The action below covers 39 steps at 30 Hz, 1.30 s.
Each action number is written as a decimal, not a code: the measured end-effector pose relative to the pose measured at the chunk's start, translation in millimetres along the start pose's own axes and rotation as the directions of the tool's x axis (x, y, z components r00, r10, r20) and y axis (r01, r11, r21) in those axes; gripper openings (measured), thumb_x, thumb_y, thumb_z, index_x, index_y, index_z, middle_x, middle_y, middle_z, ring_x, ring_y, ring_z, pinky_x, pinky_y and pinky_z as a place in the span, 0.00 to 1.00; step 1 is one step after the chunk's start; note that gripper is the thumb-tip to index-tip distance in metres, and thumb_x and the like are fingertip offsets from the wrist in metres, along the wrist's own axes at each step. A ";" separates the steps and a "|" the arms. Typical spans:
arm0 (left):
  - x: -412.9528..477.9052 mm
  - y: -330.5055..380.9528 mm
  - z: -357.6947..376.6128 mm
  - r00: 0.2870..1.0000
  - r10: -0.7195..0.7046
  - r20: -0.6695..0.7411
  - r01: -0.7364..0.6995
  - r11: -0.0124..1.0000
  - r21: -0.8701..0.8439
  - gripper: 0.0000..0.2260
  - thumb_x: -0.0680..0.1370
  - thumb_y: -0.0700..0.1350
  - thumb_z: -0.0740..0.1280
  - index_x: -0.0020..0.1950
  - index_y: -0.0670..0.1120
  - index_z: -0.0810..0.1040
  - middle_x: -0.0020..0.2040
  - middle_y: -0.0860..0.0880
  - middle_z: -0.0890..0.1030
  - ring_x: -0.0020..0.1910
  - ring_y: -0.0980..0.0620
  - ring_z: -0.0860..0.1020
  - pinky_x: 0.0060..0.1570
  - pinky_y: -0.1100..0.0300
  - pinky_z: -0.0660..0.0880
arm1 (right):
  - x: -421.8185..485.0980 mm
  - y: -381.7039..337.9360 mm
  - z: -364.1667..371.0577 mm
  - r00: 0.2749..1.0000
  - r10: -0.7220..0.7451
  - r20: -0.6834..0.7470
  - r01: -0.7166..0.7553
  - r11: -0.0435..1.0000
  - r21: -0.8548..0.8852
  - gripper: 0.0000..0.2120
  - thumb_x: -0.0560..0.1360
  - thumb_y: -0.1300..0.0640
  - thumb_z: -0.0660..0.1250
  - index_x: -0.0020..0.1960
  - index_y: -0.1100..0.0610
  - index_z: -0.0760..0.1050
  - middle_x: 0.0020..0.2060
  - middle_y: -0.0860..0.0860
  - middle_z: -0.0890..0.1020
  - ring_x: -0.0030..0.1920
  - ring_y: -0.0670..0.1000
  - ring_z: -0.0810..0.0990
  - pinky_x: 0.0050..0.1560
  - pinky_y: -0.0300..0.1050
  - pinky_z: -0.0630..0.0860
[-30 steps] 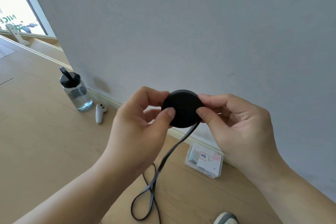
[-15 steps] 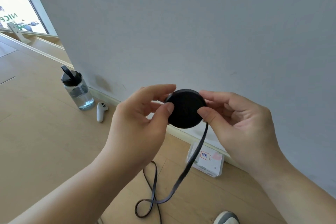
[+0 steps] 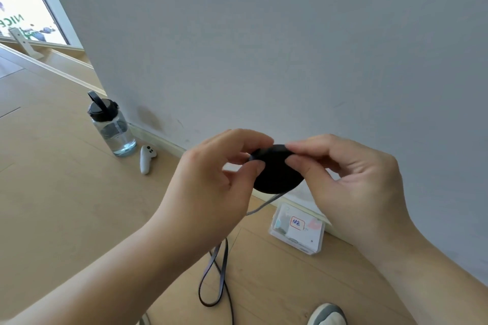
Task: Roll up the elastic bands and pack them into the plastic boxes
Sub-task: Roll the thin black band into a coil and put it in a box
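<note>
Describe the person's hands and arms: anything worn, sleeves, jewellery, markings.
The left hand and right hand are bare: no gloves, and no rings on the fingers that show. The left forearm and right forearm are bare too, with no sleeve, watch or bracelet in view up to the frame's edge. No markings show.

band roll (image 3: 277,174): matt black (elastic) | box (image 3: 298,229): clear plastic | floor (image 3: 66,192): smooth pale wood
</note>
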<state>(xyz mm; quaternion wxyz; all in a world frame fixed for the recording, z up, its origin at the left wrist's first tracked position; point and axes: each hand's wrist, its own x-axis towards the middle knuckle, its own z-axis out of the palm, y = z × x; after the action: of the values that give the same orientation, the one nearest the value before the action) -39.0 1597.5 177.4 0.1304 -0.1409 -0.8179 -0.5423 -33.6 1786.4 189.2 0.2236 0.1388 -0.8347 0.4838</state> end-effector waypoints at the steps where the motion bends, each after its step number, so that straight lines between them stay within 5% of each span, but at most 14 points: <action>1: 1.1 -0.4 -0.7 0.998 -0.066 -0.013 0.065 0.995 -0.073 0.15 0.78 0.33 0.72 0.54 0.54 0.84 0.47 0.60 0.85 0.50 0.58 0.84 0.46 0.67 0.81 | 0.0 -2.0 -0.9 0.998 0.060 -0.018 -0.059 0.997 0.056 0.16 0.73 0.66 0.76 0.49 0.44 0.85 0.43 0.40 0.87 0.45 0.41 0.86 0.48 0.28 0.78; 5: 3.1 -1.9 -1.5 0.958 -0.278 0.069 0.281 0.871 -0.402 0.14 0.78 0.32 0.72 0.55 0.51 0.84 0.47 0.49 0.86 0.49 0.46 0.87 0.47 0.53 0.85 | -1.1 -1.8 -3.1 0.992 0.122 -0.025 -0.118 0.985 0.128 0.14 0.74 0.65 0.76 0.51 0.47 0.85 0.45 0.39 0.88 0.47 0.43 0.87 0.49 0.30 0.79; 10: -0.4 2.3 0.5 0.978 -0.186 0.092 0.199 0.967 -0.159 0.14 0.78 0.39 0.74 0.57 0.57 0.82 0.50 0.59 0.86 0.51 0.60 0.84 0.50 0.62 0.83 | 1.6 5.5 -1.9 0.999 0.001 0.033 0.000 1.000 -0.008 0.14 0.74 0.72 0.74 0.47 0.53 0.86 0.40 0.46 0.86 0.46 0.48 0.86 0.47 0.35 0.79; 14: 0.8 2.9 2.2 0.988 -0.147 0.050 0.150 0.986 -0.075 0.15 0.77 0.36 0.74 0.53 0.57 0.84 0.46 0.61 0.86 0.50 0.61 0.83 0.46 0.67 0.81 | 0.6 4.2 -1.6 0.999 -0.041 0.036 0.041 0.999 -0.013 0.15 0.73 0.71 0.74 0.48 0.51 0.86 0.41 0.45 0.87 0.46 0.45 0.86 0.48 0.32 0.78; 19: 4.1 2.5 2.9 0.936 -0.347 0.062 0.330 0.799 -0.503 0.11 0.77 0.32 0.73 0.53 0.47 0.84 0.51 0.45 0.87 0.47 0.45 0.88 0.51 0.46 0.85 | 1.4 -2.3 -4.3 0.988 0.151 -0.023 -0.145 0.975 0.170 0.17 0.72 0.67 0.77 0.50 0.45 0.85 0.45 0.39 0.88 0.47 0.43 0.87 0.50 0.32 0.80; 22: 2.4 2.9 6.7 0.909 -0.404 0.100 0.377 0.699 -0.608 0.10 0.78 0.32 0.72 0.53 0.45 0.84 0.49 0.47 0.87 0.46 0.46 0.88 0.51 0.46 0.85 | 2.7 -4.3 -3.9 0.984 0.172 -0.054 -0.159 0.969 0.189 0.15 0.72 0.67 0.77 0.49 0.47 0.86 0.44 0.41 0.88 0.46 0.44 0.88 0.51 0.35 0.82; 24: 0.4 2.5 8.8 0.940 -0.331 0.077 0.328 0.825 -0.460 0.11 0.78 0.34 0.72 0.54 0.49 0.83 0.48 0.53 0.87 0.48 0.53 0.87 0.51 0.55 0.84 | 2.5 -4.4 -3.1 0.980 0.193 -0.055 -0.183 0.970 0.159 0.15 0.71 0.67 0.78 0.46 0.47 0.85 0.41 0.40 0.88 0.44 0.43 0.88 0.48 0.35 0.82; 26: -1.5 -0.2 7.5 0.996 -0.092 0.009 0.092 0.991 -0.097 0.13 0.78 0.37 0.73 0.57 0.52 0.83 0.49 0.59 0.85 0.52 0.60 0.84 0.48 0.67 0.81 | 1.3 -3.7 -2.0 0.980 0.196 -0.025 -0.193 0.976 0.102 0.16 0.71 0.68 0.78 0.44 0.45 0.85 0.39 0.39 0.87 0.42 0.42 0.87 0.46 0.32 0.81; 28: -0.7 -5.1 5.4 0.990 0.131 0.051 -0.137 0.982 0.128 0.15 0.78 0.36 0.73 0.61 0.51 0.82 0.52 0.59 0.83 0.53 0.58 0.82 0.46 0.65 0.81 | -0.6 -3.4 -0.3 0.987 0.162 0.006 -0.162 0.987 0.022 0.16 0.71 0.67 0.78 0.44 0.45 0.85 0.40 0.39 0.87 0.41 0.40 0.86 0.44 0.28 0.79; 30: -0.3 -8.6 3.9 0.974 0.205 0.100 -0.219 0.964 0.149 0.15 0.78 0.35 0.71 0.62 0.50 0.83 0.52 0.56 0.82 0.52 0.54 0.82 0.45 0.60 0.82 | -2.2 -3.7 0.3 0.991 0.135 0.014 -0.134 0.991 -0.012 0.13 0.71 0.66 0.79 0.46 0.48 0.85 0.42 0.39 0.87 0.43 0.39 0.86 0.45 0.27 0.78; 34: 2.3 -4.3 1.5 0.999 -0.031 0.018 0.033 0.997 -0.076 0.17 0.78 0.34 0.72 0.58 0.55 0.83 0.49 0.56 0.84 0.52 0.55 0.83 0.46 0.61 0.84 | -1.9 -2.1 -1.5 0.990 0.139 -0.016 -0.137 0.988 0.077 0.14 0.72 0.64 0.78 0.50 0.47 0.85 0.44 0.40 0.88 0.46 0.43 0.87 0.50 0.33 0.81; 37: 3.5 -1.5 3.6 0.959 -0.279 0.046 0.273 0.872 -0.407 0.14 0.78 0.33 0.72 0.56 0.51 0.82 0.48 0.50 0.84 0.48 0.49 0.87 0.47 0.49 0.86 | -1.1 -2.3 -1.0 0.991 0.128 -0.039 -0.123 0.985 0.125 0.15 0.73 0.65 0.77 0.52 0.46 0.84 0.47 0.39 0.88 0.47 0.41 0.87 0.50 0.31 0.80; 39: 2.8 -0.9 6.1 0.937 -0.342 0.076 0.336 0.815 -0.473 0.13 0.78 0.32 0.71 0.54 0.50 0.82 0.50 0.48 0.84 0.48 0.48 0.87 0.48 0.48 0.86 | -1.4 -2.1 -0.1 0.989 0.131 -0.062 -0.122 0.983 0.138 0.15 0.72 0.65 0.78 0.49 0.46 0.85 0.45 0.38 0.88 0.45 0.40 0.87 0.48 0.30 0.80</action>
<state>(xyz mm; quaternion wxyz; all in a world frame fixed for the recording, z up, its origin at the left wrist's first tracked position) -42.2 1603.1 175.3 -0.0020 -0.0174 -0.6695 -0.7426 -31.3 1785.5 190.1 0.2119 0.0830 -0.7991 0.5564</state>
